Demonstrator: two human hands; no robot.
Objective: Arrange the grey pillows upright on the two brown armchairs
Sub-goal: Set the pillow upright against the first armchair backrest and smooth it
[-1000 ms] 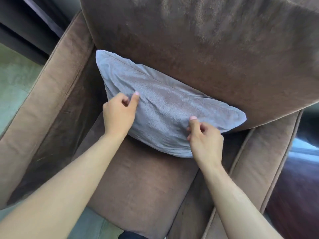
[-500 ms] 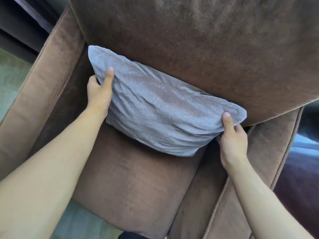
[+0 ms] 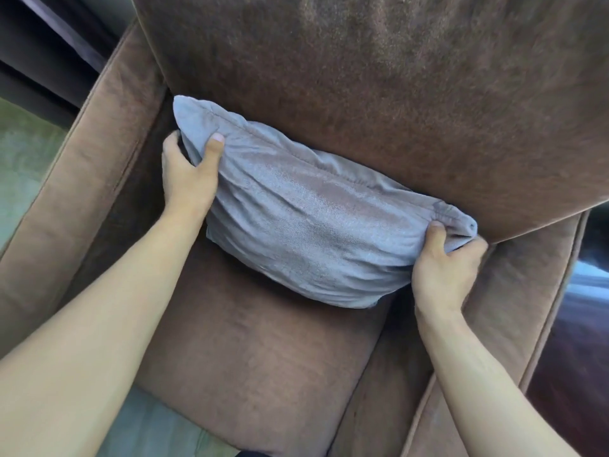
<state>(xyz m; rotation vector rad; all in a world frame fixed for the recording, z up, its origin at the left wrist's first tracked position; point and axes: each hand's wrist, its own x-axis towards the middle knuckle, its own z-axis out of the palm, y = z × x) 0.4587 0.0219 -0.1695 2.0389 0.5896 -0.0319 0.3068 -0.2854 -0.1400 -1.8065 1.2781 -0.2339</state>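
Observation:
A grey pillow (image 3: 313, 222) leans against the backrest of a brown armchair (image 3: 379, 94), its lower edge on the seat cushion. My left hand (image 3: 189, 174) grips the pillow's left end, thumb on the front face and fingers behind. My right hand (image 3: 443, 262) pinches the pillow's right corner near the right armrest. The fabric is bunched and creased between both hands. Only this one armchair and one pillow are in view.
The armchair's left armrest (image 3: 82, 166) and right armrest (image 3: 514, 318) flank the seat cushion (image 3: 250, 351). Greenish carpet (image 3: 23, 159) lies to the left, a dark curtain (image 3: 49, 51) at upper left, and dark glossy floor (image 3: 580, 341) to the right.
Both hands went from the pillow's front face out to its two ends and closed on them. The pillow now looks squeezed shorter and more wrinkled.

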